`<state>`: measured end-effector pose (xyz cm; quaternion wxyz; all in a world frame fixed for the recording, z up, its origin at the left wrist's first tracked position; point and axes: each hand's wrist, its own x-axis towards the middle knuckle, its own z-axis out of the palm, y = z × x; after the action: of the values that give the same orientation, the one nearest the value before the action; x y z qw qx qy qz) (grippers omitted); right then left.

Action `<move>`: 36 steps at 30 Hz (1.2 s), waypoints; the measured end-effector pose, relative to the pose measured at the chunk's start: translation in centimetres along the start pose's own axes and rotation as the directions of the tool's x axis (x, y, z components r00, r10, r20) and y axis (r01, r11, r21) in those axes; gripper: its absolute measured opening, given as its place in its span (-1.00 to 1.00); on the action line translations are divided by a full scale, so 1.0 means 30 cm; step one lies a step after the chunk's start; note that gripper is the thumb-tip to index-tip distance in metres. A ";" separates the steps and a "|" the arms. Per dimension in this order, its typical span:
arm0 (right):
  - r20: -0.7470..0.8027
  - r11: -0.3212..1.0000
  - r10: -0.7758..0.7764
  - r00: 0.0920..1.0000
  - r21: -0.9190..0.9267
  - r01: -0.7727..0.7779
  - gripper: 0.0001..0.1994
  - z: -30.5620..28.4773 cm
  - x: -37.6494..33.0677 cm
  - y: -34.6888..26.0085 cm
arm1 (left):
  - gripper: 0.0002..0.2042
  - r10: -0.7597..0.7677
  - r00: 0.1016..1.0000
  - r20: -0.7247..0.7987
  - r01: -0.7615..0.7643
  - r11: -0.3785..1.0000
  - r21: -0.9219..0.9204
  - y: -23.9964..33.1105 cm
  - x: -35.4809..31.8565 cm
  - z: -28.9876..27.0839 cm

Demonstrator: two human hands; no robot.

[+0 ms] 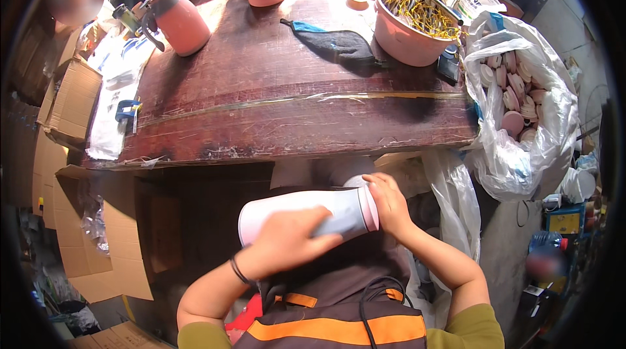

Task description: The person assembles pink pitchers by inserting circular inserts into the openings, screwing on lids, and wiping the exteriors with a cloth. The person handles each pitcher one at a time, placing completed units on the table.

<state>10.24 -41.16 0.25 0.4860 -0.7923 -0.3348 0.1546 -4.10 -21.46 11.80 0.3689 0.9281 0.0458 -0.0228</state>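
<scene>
Above my lap, a pale pink thermal jug (261, 208) lies on its side, with a grey section towards its right end. My left hand (287, 235) is wrapped over the middle of its body, thumb and fingers apart across the grey section and slightly smeared by motion. My right hand (390, 207) presses its palm against the jug's right end, where a pink rim (370, 210) shows. The right fingers curl over the far side of that end. Part of the grey section is blurred, and the jug's handle cannot be made out.
The wooden table (293, 130) holds two pink jugs, one a standing jug (186, 23), plus a dark cloth pouch (336, 45) and a pink tub (407, 45) of yellow-black ties. Right, a plastic bag (561, 98) contains many pink lids (513, 121). Cardboard boxes (78, 98) stand left.
</scene>
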 end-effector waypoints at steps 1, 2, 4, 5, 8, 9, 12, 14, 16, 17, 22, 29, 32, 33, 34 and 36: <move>0.042 0.991 0.130 0.991 0.006 -0.131 -0.58 0.016 0.015 0.025 | -0.69 -0.007 0.995 0.098 0.000 0.998 0.070 0.029 -0.013 0.018; 0.064 0.993 0.114 0.991 0.003 -0.115 -0.55 0.007 0.005 0.033 | -0.70 0.026 0.996 0.090 -0.036 0.992 0.118 0.036 -0.020 0.019; 0.115 0.996 0.085 0.990 -0.005 -0.085 -0.51 -0.051 0.000 -0.071 | -0.70 -0.035 0.999 -0.030 0.031 0.993 -0.115 -0.017 0.008 -0.041; 0.179 0.999 0.010 0.984 0.050 -0.019 -0.46 -0.084 -0.017 -0.122 | -0.71 -0.077 0.993 -0.085 0.056 0.971 -0.231 -0.051 0.023 -0.087; 0.325 0.934 -0.357 0.876 0.131 0.332 -0.31 -0.200 -0.049 -0.231 | -0.64 -0.082 0.957 0.278 0.263 0.649 -0.714 -0.184 0.058 -0.201; 0.367 0.848 -0.513 0.776 0.081 0.523 -0.25 -0.234 -0.060 -0.249 | -0.61 0.021 0.935 0.354 0.281 0.561 -0.778 -0.223 0.071 -0.215; 0.133 0.690 -0.723 0.678 0.185 0.700 -0.30 -0.203 -0.070 -0.281 | -0.62 0.196 0.850 0.489 0.356 0.470 -0.808 -0.275 0.079 -0.161; 0.091 0.552 -0.831 0.548 0.242 0.798 -0.36 -0.177 -0.058 -0.339 | -0.62 0.263 0.803 0.535 0.373 0.478 -0.795 -0.245 0.099 -0.114; 0.178 0.386 -0.921 0.348 0.272 0.882 -0.40 -0.142 -0.046 -0.402 | -0.65 0.287 0.746 0.601 0.428 0.485 -0.763 -0.242 0.128 -0.073; 0.156 0.375 -0.927 0.341 0.418 0.827 -0.39 -0.109 -0.046 -0.434 | -0.68 0.312 0.740 0.595 0.414 0.486 -0.770 -0.232 0.143 -0.060; 0.077 0.554 -0.826 0.558 0.289 0.780 -0.35 -0.083 -0.056 -0.352 | -0.74 0.027 0.889 0.456 0.300 0.718 -0.628 -0.194 0.121 -0.100; 0.075 0.950 -0.263 0.962 0.194 0.244 -0.47 -0.047 0.109 -0.211 | -0.70 0.076 0.905 -0.418 0.049 0.959 0.281 0.088 0.024 -0.020; 0.259 0.963 -0.167 0.951 0.251 0.100 -0.47 -0.074 0.161 -0.232 | -0.71 -0.074 0.903 -0.423 0.119 0.989 0.082 0.080 -0.007 -0.001; 0.317 0.965 -0.135 0.939 0.257 0.052 -0.47 -0.086 0.186 -0.228 | -0.72 -0.120 0.906 -0.407 0.124 0.992 -0.017 0.058 -0.009 0.011; 0.372 0.965 -0.107 0.922 0.261 0.007 -0.47 -0.095 0.212 -0.221 | -0.73 -0.211 0.915 -0.345 0.122 0.958 -0.261 0.010 -0.014 0.040; 0.240 0.980 -0.187 0.953 0.108 0.165 -0.54 -0.111 0.290 -0.176 | -0.74 -0.394 0.906 -0.155 0.224 0.757 -0.614 -0.033 -0.031 0.075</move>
<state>16.48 -35.86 7.16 0.4860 -0.7117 -0.4554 0.2231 -5.15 -22.33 9.55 0.6159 0.7429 0.2552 0.0602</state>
